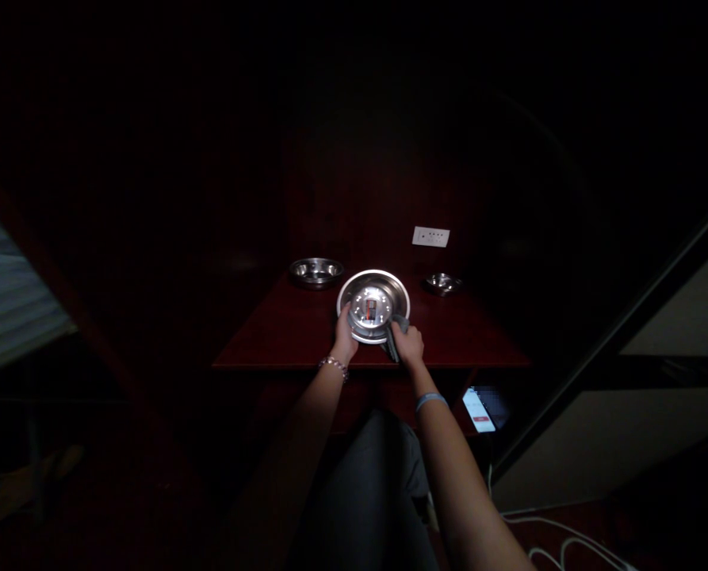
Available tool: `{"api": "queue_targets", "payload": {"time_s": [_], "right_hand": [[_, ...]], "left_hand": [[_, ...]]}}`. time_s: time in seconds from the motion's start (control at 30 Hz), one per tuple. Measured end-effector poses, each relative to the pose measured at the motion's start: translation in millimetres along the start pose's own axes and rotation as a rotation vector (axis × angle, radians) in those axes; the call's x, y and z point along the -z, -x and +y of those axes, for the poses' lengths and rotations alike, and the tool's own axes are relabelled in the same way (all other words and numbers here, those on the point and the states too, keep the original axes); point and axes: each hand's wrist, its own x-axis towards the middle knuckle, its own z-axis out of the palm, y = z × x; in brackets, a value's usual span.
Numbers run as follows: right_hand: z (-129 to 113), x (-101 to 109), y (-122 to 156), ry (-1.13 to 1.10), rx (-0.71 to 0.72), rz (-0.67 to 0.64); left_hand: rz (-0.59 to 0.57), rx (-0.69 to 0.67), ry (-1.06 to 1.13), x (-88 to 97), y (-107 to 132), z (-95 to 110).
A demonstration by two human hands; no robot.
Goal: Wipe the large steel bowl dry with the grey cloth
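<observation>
Head view: steel bowl [385, 295] in left hand [345, 339], red-and-dark label [371, 310] illegible.

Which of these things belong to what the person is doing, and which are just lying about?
In use:
large metal bowl, gripped by the left hand
gray cloth, held in the right hand at the bowl's edge

Apparently just there, untouched:
wide metal dish, back left
small metal bowl, back right
lit phone, lower right
wall socket
</observation>
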Motion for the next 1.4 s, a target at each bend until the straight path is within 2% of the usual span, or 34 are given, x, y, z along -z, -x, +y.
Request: {"api": "queue_targets", "payload": {"time_s": [0.2,0.37,0.7,1.1,1.4], "right_hand": [[7,-2,-4,-0.159,0.06,-0.016],[11,-5,-6,-0.328,0.122,-0.013],[14,-8,-10,-0.326,0.107,-0.002],[13,-8,-8,-0.478,0.136,-0.034],[13,-8,-8,-0.464,0.138,-0.027]], "left_hand": [[-0.118,-0.047,-0.02,0.4,4,4],[-0.136,-0.067,0.014,-0.8,7,6],[-0.133,-0.059,-0.001,-1.7,7,6],[-0.164,-0.101,0.023,1.0,1,5],[-0.161,-0.079,0.007,0.1,3,6]]}}
